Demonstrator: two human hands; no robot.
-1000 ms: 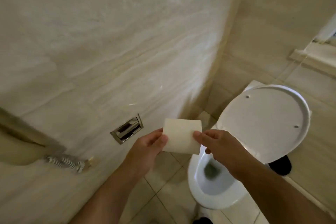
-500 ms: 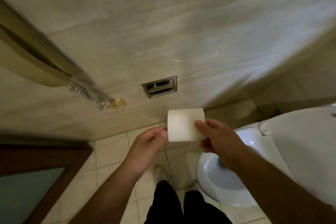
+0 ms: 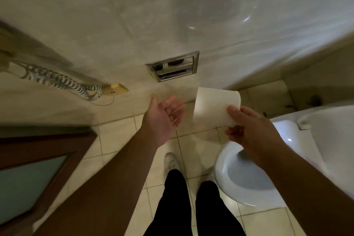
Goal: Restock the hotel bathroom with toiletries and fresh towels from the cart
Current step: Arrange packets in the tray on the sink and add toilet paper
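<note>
Here, right hand (image 3: 251,132): thumb on top and fingers beneath pinch the lower right edge of the toilet paper roll (image 3: 213,107), held in mid-air.
Left hand (image 3: 162,119): palm up, fingers relaxed and spread, holding nothing, at 9 o'clock of the roll with a gap between them.
Roll's place: clear of the wall (image 3: 191,5); the recessed metal holder (image 3: 173,66) sits apart at 11 o'clock.
Open room: bare floor tiles (image 3: 118,140) under both hands; toilet bowl (image 3: 218,178) rim at 5 o'clock, door (image 3: 28,178) edge at 8 o'clock, coiled cord (image 3: 57,80) at 9 o'clock of the holder.
</note>
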